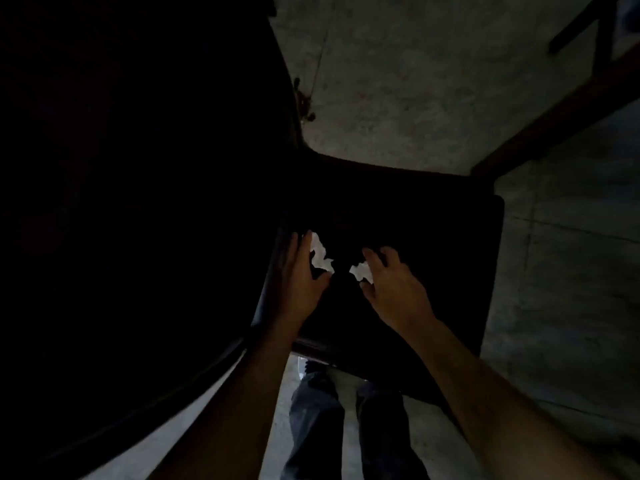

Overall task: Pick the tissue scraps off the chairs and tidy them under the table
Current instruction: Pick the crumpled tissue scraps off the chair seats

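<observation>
On the dark chair seat (433,237), left hand (301,282) pinches one tissue scrap (321,252); at three o'clock, right hand (394,282) pinches another scrap (361,270)

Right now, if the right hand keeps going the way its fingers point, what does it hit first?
Likely the small white crumpled tissue scrap at the right hand fingertips, on the dark chair seat; contact already looks made, but the dim light hides depth.

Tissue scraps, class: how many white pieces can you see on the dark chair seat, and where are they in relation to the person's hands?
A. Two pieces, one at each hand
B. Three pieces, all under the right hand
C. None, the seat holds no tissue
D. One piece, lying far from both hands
A: one white tissue scrap lies at the fingers of the left hand, and another tissue scrap at the right hand, both on the chair seat.
</observation>
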Motion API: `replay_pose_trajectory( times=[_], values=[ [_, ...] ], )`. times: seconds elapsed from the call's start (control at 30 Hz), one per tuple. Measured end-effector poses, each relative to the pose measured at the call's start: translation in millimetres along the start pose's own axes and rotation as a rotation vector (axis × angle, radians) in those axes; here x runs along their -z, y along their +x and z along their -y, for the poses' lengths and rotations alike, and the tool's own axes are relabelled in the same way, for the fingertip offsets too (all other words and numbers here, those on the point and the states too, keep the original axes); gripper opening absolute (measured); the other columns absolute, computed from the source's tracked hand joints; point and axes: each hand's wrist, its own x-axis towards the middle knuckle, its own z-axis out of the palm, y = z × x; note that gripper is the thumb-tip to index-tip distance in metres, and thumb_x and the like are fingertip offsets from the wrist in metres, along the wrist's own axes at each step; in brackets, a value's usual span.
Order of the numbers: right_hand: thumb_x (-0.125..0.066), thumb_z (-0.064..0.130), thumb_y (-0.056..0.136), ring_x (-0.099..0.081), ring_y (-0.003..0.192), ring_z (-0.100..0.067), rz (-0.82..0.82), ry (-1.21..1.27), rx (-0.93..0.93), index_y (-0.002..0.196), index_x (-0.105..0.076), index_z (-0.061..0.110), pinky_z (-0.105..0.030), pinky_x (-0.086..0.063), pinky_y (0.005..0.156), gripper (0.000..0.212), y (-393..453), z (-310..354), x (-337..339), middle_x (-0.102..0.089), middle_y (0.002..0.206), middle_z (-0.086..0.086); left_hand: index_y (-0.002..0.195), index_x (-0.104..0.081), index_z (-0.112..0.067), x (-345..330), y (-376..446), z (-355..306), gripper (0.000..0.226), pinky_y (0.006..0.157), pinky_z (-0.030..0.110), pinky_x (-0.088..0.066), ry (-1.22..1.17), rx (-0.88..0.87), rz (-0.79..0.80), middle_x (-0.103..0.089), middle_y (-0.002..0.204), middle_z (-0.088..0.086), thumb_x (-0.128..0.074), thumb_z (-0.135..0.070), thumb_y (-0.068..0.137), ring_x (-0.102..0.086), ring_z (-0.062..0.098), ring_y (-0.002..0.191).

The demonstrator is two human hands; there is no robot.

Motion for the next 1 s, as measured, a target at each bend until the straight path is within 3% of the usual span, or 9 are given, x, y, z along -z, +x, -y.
replay_pose_trajectory(
  times=[0.13, 0.27, 0.37, 0.47, 0.57, 0.67, 0.73, 0.87, 1.0],
  values=[
    [-0.057, 0.042, 0.094, -0.056, 0.112, -0.035, -0.028, 0.083, -0.038, 0.144, -0.034, 0.025, -0.043, -0.055, 0.084, 0.057, 17.0, 0.0, -18.1, -0.035, 0.142, -0.013, 0.154, -0.022, -0.024, -12.9, 18.8, 17.7, 0.094, 0.111, 0.046, -0.037, -0.053, -0.035, 0.023, -0.034, 0.155, 0.004, -0.077, -0.037, 0.078, -0.034, 0.024, 0.142],
    [-0.057, 0.040, 0.095, -0.060, 0.099, -0.032, -0.059, 0.119, -0.045, 0.131, -0.048, 0.020, -0.044, -0.057, 0.077, 0.042, 29.2, 2.8, -31.9, -0.041, 0.126, -0.013, 0.149, -0.034, -0.025, -29.4, 19.7, 23.7, 0.089, 0.106, 0.040, -0.041, -0.005, -0.024, -0.017, -0.043, 0.147, -0.001, -0.081, -0.031, 0.074, -0.044, 0.026, 0.129],
    [-0.055, 0.032, 0.098, -0.059, 0.084, -0.023, -0.093, 0.096, -0.051, 0.110, -0.060, 0.013, -0.033, -0.053, 0.067, 0.023, 30.4, 1.2, -40.3, -0.046, 0.114, -0.009, 0.142, -0.046, -0.020, -37.2, 17.2, 25.9, 0.073, 0.100, 0.044, -0.045, -0.002, -0.019, -0.044, -0.046, 0.139, 0.003, -0.080, -0.023, 0.077, -0.046, 0.028, 0.125],
    [-0.055, 0.024, 0.098, -0.046, 0.070, -0.014, -0.116, 0.092, -0.052, 0.097, -0.062, 0.009, -0.027, -0.043, 0.058, 0.017, 31.5, -0.4, -47.9, -0.048, 0.107, -0.008, 0.131, -0.057, -0.016, -39.2, 15.4, 21.8, 0.051, 0.098, 0.044, -0.048, -0.099, 0.006, -0.065, -0.047, 0.133, 0.006, -0.074, -0.014, 0.083, -0.050, 0.029, 0.122],
    [-0.057, 0.018, 0.096, -0.049, 0.068, -0.016, -0.128, 0.121, -0.056, 0.094, -0.061, 0.007, -0.030, -0.047, 0.056, 0.012, 30.2, -1.4, -48.7, -0.047, 0.107, -0.010, 0.120, -0.063, -0.014, -38.8, 14.1, 14.2, 0.034, 0.095, 0.034, -0.049, -0.111, 0.013, -0.101, -0.053, 0.125, 0.005, -0.068, -0.012, 0.087, -0.055, 0.025, 0.114],
    [-0.056, 0.014, 0.095, -0.051, 0.069, -0.020, -0.155, 0.160, -0.083, 0.094, -0.056, 0.006, -0.031, -0.050, 0.057, 0.008, 24.1, -0.8, -49.4, -0.046, 0.112, -0.012, 0.101, -0.066, -0.011, -39.3, 11.6, 9.3, 0.013, 0.078, 0.010, -0.039, -0.103, 0.005, -0.112, -0.055, 0.108, 0.002, -0.065, -0.011, 0.089, -0.056, 0.015, 0.098],
    [-0.055, 0.011, 0.095, -0.053, 0.074, -0.021, -0.169, 0.235, -0.112, 0.098, -0.054, 0.007, -0.033, -0.051, 0.062, 0.006, 19.7, 0.4, -50.6, -0.049, 0.111, -0.014, 0.095, -0.067, -0.010, -41.0, 9.5, 8.4, 0.006, 0.070, 0.003, -0.037, -0.148, 0.043, -0.105, -0.054, 0.103, 0.000, -0.066, -0.012, 0.089, -0.056, 0.011, 0.089],
    [-0.063, 0.003, 0.088, -0.057, 0.073, -0.022, -0.180, 0.183, -0.060, 0.094, -0.062, 0.007, -0.025, -0.043, 0.058, 0.007, 17.2, -2.1, -53.6, -0.052, 0.101, -0.012, 0.091, -0.061, -0.017, -42.7, 1.9, 5.7, 0.002, 0.066, 0.018, -0.054, -0.445, 0.218, -0.120, -0.065, 0.092, 0.000, -0.063, -0.018, 0.093, -0.066, 0.012, 0.081],
    [-0.061, 0.003, 0.090, -0.063, 0.088, -0.027, -0.228, 0.438, -0.222, 0.101, -0.063, 0.007, -0.036, -0.055, 0.071, 0.012, 22.9, -10.0, -52.9, -0.062, 0.101, -0.013, 0.092, -0.053, -0.022, -44.1, -6.8, -0.9, 0.015, 0.060, 0.027, -0.057, -0.764, 0.360, -0.069, -0.064, 0.084, 0.002, -0.053, -0.008, 0.097, -0.068, 0.006, 0.066]
  ],
)
